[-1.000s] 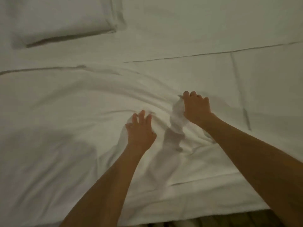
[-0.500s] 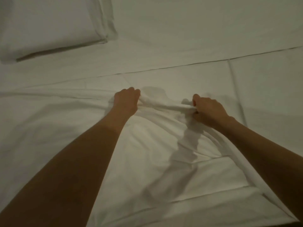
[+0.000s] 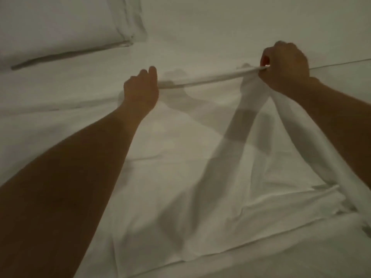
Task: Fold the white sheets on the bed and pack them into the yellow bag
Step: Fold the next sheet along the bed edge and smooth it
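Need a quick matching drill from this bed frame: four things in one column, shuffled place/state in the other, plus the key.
Things:
1. left hand
2. right hand
3. white fabric pillow
4. taut edge of the white sheet

Places/states:
A. lies at the far left of the bed
B. stretched between the two hands
C. grips the sheet edge at its right end, raised higher
D. grips the sheet edge at its left end, low near the bed

Pairs: 1-D, 2-C, 3-A, 4-B
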A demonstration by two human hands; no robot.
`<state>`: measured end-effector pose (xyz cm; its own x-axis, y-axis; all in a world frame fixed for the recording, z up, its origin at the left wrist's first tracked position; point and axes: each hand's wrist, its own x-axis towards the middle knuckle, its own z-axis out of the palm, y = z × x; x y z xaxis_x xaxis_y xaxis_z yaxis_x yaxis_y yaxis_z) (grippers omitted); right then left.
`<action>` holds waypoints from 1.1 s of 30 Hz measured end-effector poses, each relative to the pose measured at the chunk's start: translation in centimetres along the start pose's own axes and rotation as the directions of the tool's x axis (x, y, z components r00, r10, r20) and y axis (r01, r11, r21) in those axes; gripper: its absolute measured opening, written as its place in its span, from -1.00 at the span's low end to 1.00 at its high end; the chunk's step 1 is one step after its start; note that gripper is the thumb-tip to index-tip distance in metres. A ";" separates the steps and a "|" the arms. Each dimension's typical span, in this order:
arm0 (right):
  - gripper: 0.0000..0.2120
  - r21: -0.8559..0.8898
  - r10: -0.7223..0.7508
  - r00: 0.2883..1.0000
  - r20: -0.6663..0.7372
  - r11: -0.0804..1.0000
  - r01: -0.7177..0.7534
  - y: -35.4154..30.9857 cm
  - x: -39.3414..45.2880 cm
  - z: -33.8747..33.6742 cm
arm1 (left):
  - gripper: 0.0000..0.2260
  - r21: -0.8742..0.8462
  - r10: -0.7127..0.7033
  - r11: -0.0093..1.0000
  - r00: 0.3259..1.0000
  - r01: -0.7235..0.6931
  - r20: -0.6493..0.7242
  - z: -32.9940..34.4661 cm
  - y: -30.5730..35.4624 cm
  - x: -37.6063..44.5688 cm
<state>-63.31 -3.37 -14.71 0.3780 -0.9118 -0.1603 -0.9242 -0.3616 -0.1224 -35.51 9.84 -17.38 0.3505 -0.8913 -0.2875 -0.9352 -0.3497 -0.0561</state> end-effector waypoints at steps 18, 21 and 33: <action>-0.44 0.107 -0.057 0.998 0.031 0.993 0.054 -5.0 -3.8 7.3 | -0.39 -0.233 0.117 0.965 0.993 -0.118 -0.018 7.1 0.8 -6.9; -0.41 0.046 -0.097 0.967 0.235 0.995 0.089 -5.9 -9.1 9.8 | -0.39 -0.080 0.194 0.978 0.981 -0.192 0.017 9.9 1.2 -13.9; -0.41 -0.112 0.043 0.919 0.391 0.994 0.002 -8.7 -26.8 11.2 | -0.26 -0.124 0.209 0.975 0.942 -0.182 0.261 11.7 3.2 -28.6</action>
<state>-64.82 26.35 -20.38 0.3291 -0.7776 -0.5358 -0.9238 -0.3826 -0.0123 -49.11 37.57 -20.50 0.1214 -0.8381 -0.5318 -0.9698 -0.2143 0.1163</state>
